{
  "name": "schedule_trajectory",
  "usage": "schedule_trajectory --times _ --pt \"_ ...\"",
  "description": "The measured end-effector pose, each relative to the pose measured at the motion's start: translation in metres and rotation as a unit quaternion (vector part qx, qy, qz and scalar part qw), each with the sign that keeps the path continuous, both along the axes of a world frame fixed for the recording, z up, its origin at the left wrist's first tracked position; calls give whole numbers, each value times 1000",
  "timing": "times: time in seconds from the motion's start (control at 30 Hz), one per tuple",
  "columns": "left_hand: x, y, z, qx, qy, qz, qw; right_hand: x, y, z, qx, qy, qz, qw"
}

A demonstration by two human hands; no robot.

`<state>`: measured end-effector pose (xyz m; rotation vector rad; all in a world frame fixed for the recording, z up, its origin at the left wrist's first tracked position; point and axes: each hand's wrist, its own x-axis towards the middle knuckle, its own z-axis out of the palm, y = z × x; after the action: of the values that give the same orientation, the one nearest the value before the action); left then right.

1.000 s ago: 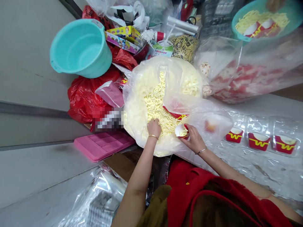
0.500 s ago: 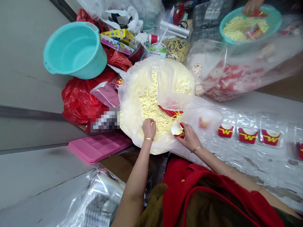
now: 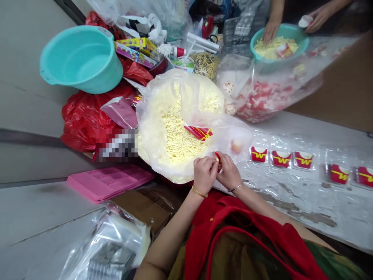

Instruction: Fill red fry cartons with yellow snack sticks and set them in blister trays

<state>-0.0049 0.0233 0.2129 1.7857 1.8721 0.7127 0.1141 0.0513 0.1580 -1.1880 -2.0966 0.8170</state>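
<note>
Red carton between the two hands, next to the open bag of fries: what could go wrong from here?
1. The carton is pinched between the left hand and right hand beyond the bag's rim; fries dropped now would likely land on the table or lap.
2. The bag bulges over the table edge and could sag and spill fries.
3. A tight grip may crush the small carton.

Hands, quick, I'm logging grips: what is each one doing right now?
Left hand: closed, fingers on the small red carton.
Right hand: closed on the same carton.
</note>
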Motion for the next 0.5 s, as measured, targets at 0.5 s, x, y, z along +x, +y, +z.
schedule_trajectory --times 0.5 --pt "94 -41 -62 -128 5 -200 971 103 -83 -51 -120 -42 -89 988"
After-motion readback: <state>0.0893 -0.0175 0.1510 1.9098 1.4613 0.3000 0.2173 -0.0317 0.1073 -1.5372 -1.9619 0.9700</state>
